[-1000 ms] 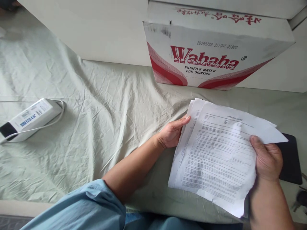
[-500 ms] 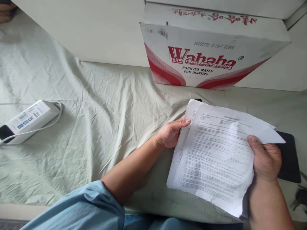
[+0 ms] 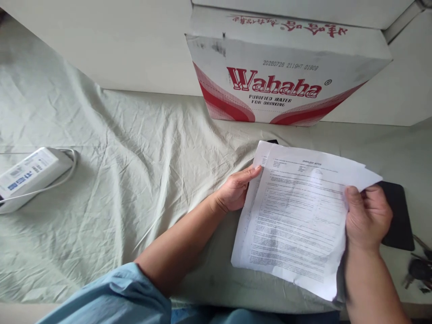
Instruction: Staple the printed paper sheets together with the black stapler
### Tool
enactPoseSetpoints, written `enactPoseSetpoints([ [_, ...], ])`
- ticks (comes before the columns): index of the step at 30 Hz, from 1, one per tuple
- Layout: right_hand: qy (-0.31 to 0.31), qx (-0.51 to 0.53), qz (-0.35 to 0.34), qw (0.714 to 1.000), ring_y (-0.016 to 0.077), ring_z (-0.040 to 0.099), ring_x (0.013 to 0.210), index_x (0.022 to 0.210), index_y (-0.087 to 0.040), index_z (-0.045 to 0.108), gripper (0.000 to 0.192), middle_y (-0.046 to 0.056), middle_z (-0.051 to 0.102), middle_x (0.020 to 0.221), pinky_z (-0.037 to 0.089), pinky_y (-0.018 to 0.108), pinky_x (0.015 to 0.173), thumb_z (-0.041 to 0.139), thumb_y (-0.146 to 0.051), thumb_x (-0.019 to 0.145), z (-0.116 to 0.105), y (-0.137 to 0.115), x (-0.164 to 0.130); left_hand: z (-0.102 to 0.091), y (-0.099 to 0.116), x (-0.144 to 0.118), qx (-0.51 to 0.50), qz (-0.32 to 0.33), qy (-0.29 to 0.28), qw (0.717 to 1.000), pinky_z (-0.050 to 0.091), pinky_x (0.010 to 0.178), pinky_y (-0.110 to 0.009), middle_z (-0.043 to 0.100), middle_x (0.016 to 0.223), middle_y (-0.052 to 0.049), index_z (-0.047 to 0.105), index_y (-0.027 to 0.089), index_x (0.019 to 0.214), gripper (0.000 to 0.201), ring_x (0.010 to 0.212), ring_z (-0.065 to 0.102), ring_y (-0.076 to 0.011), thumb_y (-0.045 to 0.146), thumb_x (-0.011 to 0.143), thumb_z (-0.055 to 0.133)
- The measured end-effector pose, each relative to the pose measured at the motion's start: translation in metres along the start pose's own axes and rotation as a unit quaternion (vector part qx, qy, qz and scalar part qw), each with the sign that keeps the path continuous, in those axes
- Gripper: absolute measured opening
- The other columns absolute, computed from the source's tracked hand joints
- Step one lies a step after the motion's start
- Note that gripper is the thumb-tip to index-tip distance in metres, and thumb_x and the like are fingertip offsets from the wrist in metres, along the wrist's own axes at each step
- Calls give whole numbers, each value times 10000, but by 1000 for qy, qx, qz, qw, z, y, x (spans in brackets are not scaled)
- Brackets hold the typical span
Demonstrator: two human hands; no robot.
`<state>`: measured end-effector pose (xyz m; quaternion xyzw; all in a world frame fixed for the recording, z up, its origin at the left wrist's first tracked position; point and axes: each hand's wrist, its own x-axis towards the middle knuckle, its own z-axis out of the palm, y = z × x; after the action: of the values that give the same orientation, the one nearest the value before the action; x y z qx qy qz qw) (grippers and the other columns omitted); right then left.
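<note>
In the head view, a loose stack of white printed paper sheets (image 3: 297, 220) is held up just above the bench (image 3: 388, 144), which is covered with a crumpled pale green cloth (image 3: 128, 157). The left hand (image 3: 236, 191) is closed on the stack's left edge, thumb on top and fingers hidden beneath; the right hand (image 3: 366, 216) is clamped on the right edge, thumb pressed onto the top page. The sheets are fanned out of line at the upper corners — so, as a judgement, squaring would be done best with a loosened grip, the edges tapped down on a flat part of the bench, and the thumbs kept off the print.

Behind the stack, against the wall, a white and red cardboard carton marked for drinking water (image 3: 286, 76) is seen; its flaps are shut, so its contents cannot be told. A flat black pad (image 3: 398, 220) lies partly hidden under the right hand and the papers. A bunch of dark keys (image 3: 418, 270) lies at the right edge, and a white rectangular power adapter with a white cord (image 3: 29, 175) rests well apart on the left.
</note>
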<state>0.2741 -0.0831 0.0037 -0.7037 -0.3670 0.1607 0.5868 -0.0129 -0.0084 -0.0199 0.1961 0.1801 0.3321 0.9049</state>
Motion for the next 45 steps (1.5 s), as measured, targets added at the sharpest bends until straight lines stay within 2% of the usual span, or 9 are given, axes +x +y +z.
enactPoseSetpoints([
  [4, 57, -7, -75, 996, 190, 685, 818, 947, -184, 846, 422, 37, 784, 903, 587, 368, 868, 955, -540, 748, 3, -2, -1, 0, -2, 0, -3, 7, 16, 1000, 635, 986, -415, 836, 1169, -138, 764, 181, 1288, 546, 1213, 786, -351, 573, 919, 856],
  [10, 83, 5, -67, 994, 196, 667, 764, 863, -183, 841, 385, 35, 766, 847, 593, 397, 836, 941, -539, 753, 7, -13, -8, -1, -5, 1, 7, 18, 40, 999, 633, 969, -408, 839, 1150, -132, 761, 179, 1283, 571, 1163, 800, -339, 573, 891, 888],
  [16, 71, 26, -45, 996, 169, 648, 750, 874, -198, 845, 352, 17, 775, 838, 569, 362, 819, 957, -510, 756, 9, -12, -14, 2, -6, 1, 10, 26, 34, 999, 634, 927, -375, 842, 1128, -123, 762, 190, 1266, 572, 1154, 804, -333, 576, 871, 910],
  [22, 56, 5, -21, 998, 163, 615, 702, 850, -212, 815, 387, -3, 746, 758, 557, 365, 769, 950, -561, 752, 6, -7, -15, 1, -8, 1, 1, 21, 29, 999, 627, 986, -399, 838, 1148, -123, 759, 188, 1290, 557, 1196, 794, -337, 557, 894, 890],
  [33, 39, 9, 3, 999, 136, 557, 675, 800, -198, 792, 377, -17, 698, 706, 459, 294, 628, 945, -542, 778, 12, -19, -21, 5, -5, 2, 16, 27, 17, 999, 617, 994, -424, 842, 1159, -131, 757, 196, 1269, 566, 1171, 797, -348, 591, 885, 891],
  [37, 35, -6, 5, 999, 130, 532, 658, 777, -202, 779, 375, -26, 678, 676, 440, 293, 619, 940, -540, 786, 13, -18, -21, 6, -6, 2, 21, 31, 16, 999, 606, 1032, -440, 841, 1179, -134, 758, 203, 1289, 569, 1205, 787, -352, 605, 902, 870],
  [41, 40, -7, 14, 999, 147, 567, 702, 781, -203, 773, 403, -13, 703, 716, 476, 298, 650, 932, -573, 779, 15, -18, -23, 7, -6, 1, 24, 33, 17, 999, 595, 1069, -448, 837, 1190, -138, 761, 203, 1321, 597, 1234, 775, -354, 600, 893, 883],
  [45, 31, -11, 12, 999, 137, 563, 695, 810, -197, 773, 402, -17, 698, 722, 473, 285, 660, 911, -574, 808, 16, -17, -26, 7, -6, 1, 22, 27, 35, 999, 607, 1037, -428, 836, 1179, -126, 769, 200, 1304, 604, 1213, 781, -346, 604, 875, 900],
])
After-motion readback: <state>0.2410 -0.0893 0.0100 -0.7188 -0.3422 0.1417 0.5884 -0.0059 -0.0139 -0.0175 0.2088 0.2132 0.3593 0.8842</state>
